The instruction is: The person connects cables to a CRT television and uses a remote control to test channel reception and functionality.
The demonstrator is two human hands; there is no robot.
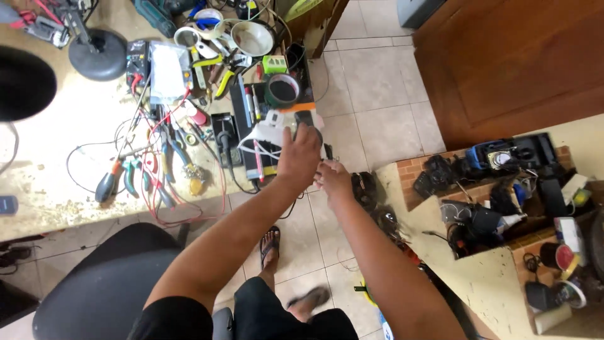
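Head view. Black chair seat (pixel 104 283) lowest in frame, w/ person's dark shorts and two bare forearms reaching fwd over tiled floor (pixel 371 119); sandalled feet below the arms.

L hand (pixel 300 154): palm down, fingers curled over a white plastic device (pixel 267 133) at the near corner of the workbench (pixel 38 182). Grip looks closed on its right end; fingertips hidden, so exact hold can't be told. White wires trail from device toward bench edge.

R hand (pixel 333 179): just beside L hand, lower, fingers drawn together at bench edge, touching or nearly touching the L wrist area. What it pinches, if anything: can't tell, blurred.

Device sits on a black flat box (pixel 242 123); tape roll (pixel 282 90) just behind it. Left of it: pliers (pixel 167 151), screwdriver (pixel 108 182), red and black leads, multimeter (pixel 137 60), round lamp base (pixel 97 53).

Right side: low shelf (pixel 491 277) w/ crowded black parts, blue tool (pixel 487 154). Wooden door (pixel 509 56) upper right.
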